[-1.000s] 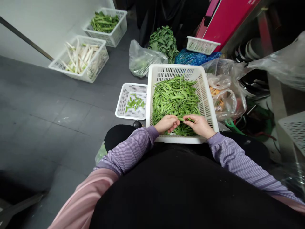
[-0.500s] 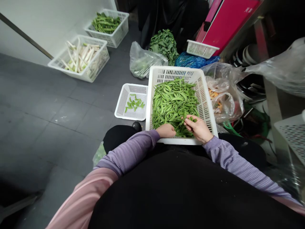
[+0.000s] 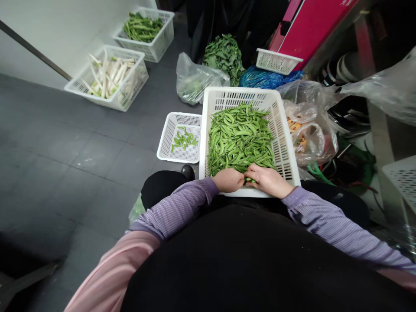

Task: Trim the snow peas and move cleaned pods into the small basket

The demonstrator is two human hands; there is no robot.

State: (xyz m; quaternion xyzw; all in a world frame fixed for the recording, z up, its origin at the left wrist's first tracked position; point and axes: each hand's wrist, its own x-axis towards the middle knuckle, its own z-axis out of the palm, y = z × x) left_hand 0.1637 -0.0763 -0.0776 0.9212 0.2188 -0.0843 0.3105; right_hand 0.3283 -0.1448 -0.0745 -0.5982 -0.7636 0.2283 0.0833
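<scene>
White crate (image 3: 243,94) of pea pods (image 3: 239,138)

A large perforated crate (image 3: 242,90) stands directly before the person's lap and contains a heap of pea pods (image 3: 240,138). A smaller perforated tray (image 3: 166,143) rests on the floor (image 3: 65,147) just left of it, holding a few pods (image 3: 183,139). Leafy greens (image 3: 224,56) lie behind the large crate; plastic bags (image 3: 312,134) adjoin its right side. Well apart at rear left, a crate (image 3: 138,80) of long root vegetables (image 3: 108,76) stands before a crate (image 3: 162,43) of bean pods (image 3: 142,27).
</scene>
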